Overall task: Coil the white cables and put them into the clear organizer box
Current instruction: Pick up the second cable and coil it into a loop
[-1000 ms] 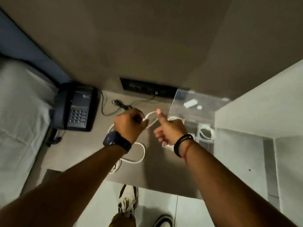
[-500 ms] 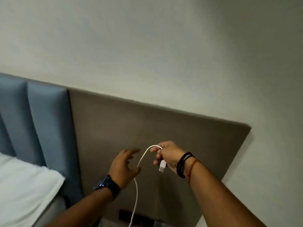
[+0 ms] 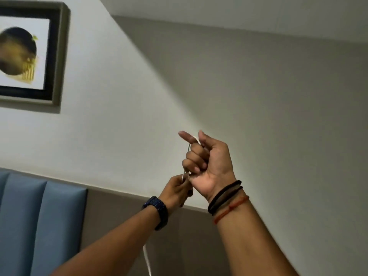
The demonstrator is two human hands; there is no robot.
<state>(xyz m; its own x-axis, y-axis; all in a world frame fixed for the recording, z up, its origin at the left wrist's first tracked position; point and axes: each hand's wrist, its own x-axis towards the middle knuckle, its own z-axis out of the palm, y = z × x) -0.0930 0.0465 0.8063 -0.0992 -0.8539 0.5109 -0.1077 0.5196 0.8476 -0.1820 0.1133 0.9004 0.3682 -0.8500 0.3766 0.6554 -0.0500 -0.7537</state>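
Fingers (image 3: 196, 156) of right hand (image 3: 209, 162) curled on white cable (image 3: 185, 154), running vert.

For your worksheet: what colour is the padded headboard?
Blue headboard, clearest in the head view.

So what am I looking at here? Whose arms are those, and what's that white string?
Those arms belong to a person who wears a camera on their head, so you see what they see. There is only this one view, and right now it points up at the wall, so no table shows. The right hand is raised, and a white cable loops over its fingers. The left hand, the one with the dark watch, pinches the cable just below. The rest of the cable hangs down between the arms. On the wall hangs a framed picture, and the blue padding is a headboard.
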